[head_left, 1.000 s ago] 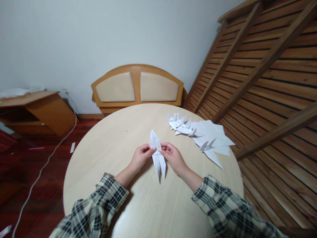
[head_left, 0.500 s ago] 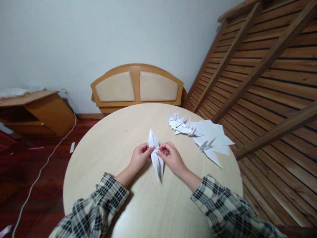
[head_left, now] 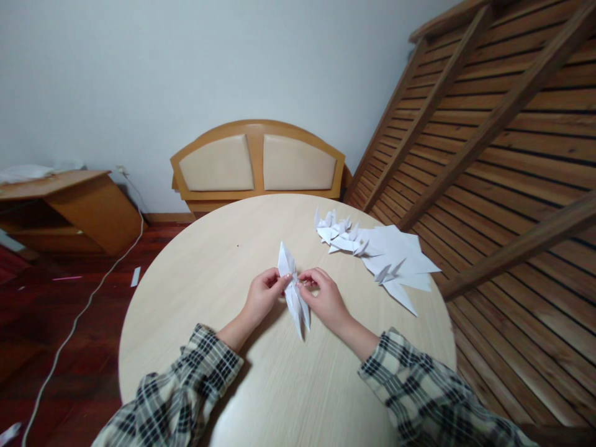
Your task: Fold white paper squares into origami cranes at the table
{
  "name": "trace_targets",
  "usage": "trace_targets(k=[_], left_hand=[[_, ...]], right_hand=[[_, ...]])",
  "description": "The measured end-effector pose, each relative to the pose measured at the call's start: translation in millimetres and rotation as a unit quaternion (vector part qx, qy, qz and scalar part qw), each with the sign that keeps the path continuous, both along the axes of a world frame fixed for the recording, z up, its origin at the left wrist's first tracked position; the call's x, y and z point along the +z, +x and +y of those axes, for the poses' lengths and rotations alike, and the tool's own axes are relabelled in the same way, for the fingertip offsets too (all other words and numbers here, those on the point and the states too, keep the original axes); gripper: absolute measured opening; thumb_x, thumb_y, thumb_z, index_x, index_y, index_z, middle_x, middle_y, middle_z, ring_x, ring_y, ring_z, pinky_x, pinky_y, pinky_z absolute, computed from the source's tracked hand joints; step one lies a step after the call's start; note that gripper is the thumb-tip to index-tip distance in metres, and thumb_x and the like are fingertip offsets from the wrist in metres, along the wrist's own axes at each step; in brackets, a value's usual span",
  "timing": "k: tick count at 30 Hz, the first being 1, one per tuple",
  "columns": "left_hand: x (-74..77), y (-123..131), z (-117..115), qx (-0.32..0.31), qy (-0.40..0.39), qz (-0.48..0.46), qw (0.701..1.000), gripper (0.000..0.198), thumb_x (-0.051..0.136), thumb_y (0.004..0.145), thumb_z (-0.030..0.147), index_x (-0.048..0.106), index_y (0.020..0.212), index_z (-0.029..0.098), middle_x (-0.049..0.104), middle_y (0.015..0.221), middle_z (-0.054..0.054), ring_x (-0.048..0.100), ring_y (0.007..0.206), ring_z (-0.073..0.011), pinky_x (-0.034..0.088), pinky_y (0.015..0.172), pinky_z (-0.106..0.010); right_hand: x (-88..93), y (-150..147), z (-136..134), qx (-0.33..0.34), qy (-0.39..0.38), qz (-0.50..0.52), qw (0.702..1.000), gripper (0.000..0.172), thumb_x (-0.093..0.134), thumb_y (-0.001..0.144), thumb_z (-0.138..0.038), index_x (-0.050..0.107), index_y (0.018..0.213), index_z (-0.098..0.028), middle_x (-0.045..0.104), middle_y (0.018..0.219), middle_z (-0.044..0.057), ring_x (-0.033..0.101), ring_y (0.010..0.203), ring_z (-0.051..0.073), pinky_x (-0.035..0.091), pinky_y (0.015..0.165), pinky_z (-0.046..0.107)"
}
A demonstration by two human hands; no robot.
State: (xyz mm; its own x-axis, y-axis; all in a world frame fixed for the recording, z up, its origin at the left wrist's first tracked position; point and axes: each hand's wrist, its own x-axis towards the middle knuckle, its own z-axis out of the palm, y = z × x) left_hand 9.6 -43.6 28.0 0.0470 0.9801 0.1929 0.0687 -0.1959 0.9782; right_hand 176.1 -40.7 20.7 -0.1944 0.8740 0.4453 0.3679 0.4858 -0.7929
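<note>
A long, pointed piece of folded white paper (head_left: 295, 308) is held just over the round table, one tip pointing away from me and split tips toward me. My left hand (head_left: 266, 293) pinches its left edge near the middle, thumb on top. On the opposite edge my right hand (head_left: 323, 295) is closed, thumb and forefinger pinching the paper at its middle. The fingertips beneath the paper are hidden.
Several folded paper cranes (head_left: 342, 233) stand at the table's back right, and another crane (head_left: 393, 282) sits nearer. White paper sheets (head_left: 403, 251) lie under and beside them. A slatted wooden frame (head_left: 503, 155) leans along the right; a padded headboard (head_left: 258, 161) stands behind the round table (head_left: 186, 273).
The near end of the folded paper has swung slightly right and its lower tips stand a little wider apart. Both hands keep almost the same place.
</note>
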Motion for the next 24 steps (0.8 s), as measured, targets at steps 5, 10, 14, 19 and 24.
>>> trace_targets(k=[5, 10, 14, 19, 24], left_hand=[[0.5, -1.9, 0.2, -0.001, 0.007, 0.001, 1.000, 0.032, 0.061, 0.081, 0.042, 0.056, 0.064, 0.016, 0.051, 0.057, 0.003, 0.047, 0.055, -0.0113, 0.037, 0.054, -0.024], [-0.6, -2.4, 1.5, -0.010, 0.006, -0.025, 1.000, 0.033, 0.059, 0.083, 0.044, 0.055, 0.065, 0.016, 0.049, 0.057, 0.003, 0.045, 0.055, -0.0105, 0.035, 0.054, -0.024], [-6.3, -2.3, 3.3, 0.022, -0.016, -0.079, 0.997, 0.030, 0.065, 0.078, 0.041, 0.050, 0.091, 0.019, 0.053, 0.059, 0.006, 0.046, 0.051, -0.0099, 0.034, 0.051, -0.022], [-11.0, -2.5, 2.1, 0.048, 0.015, 0.002, 0.999, 0.028, 0.064, 0.080, 0.035, 0.045, 0.094, 0.020, 0.059, 0.066, 0.004, 0.054, 0.058, -0.0120, 0.040, 0.056, -0.023], [-8.1, -0.8, -2.0, 0.024, 0.021, 0.101, 0.994, 0.026, 0.061, 0.080, 0.029, 0.056, 0.101, 0.015, 0.066, 0.097, -0.009, 0.062, 0.084, -0.0193, 0.048, 0.071, -0.031]], right_hand=[[-2.5, 0.7, 2.2, -0.013, -0.024, 0.011, 1.000, 0.009, 0.054, 0.082, -0.018, 0.063, 0.086, -0.019, 0.064, 0.086, 0.004, 0.060, 0.079, 0.016, 0.048, 0.074, 0.029], [-7.8, -0.7, 4.8, 0.034, -0.101, 0.066, 0.992, 0.015, 0.054, 0.085, -0.029, 0.064, 0.083, -0.018, 0.065, 0.080, 0.003, 0.060, 0.073, 0.015, 0.047, 0.068, 0.027], [-8.0, -1.4, 6.3, 0.074, -0.158, 0.149, 0.973, 0.019, 0.058, 0.083, -0.036, 0.063, 0.081, -0.018, 0.067, 0.079, 0.002, 0.062, 0.075, 0.016, 0.048, 0.069, 0.028], [-5.4, -1.5, 5.4, 0.059, -0.161, 0.169, 0.971, 0.019, 0.061, 0.080, -0.038, 0.063, 0.081, -0.019, 0.067, 0.078, 0.002, 0.062, 0.074, 0.017, 0.050, 0.069, 0.029], [-4.7, -2.6, 2.3, 0.052, -0.122, 0.153, 0.979, 0.017, 0.060, 0.082, -0.036, 0.064, 0.084, -0.020, 0.067, 0.082, 0.004, 0.063, 0.075, 0.017, 0.051, 0.068, 0.029]])
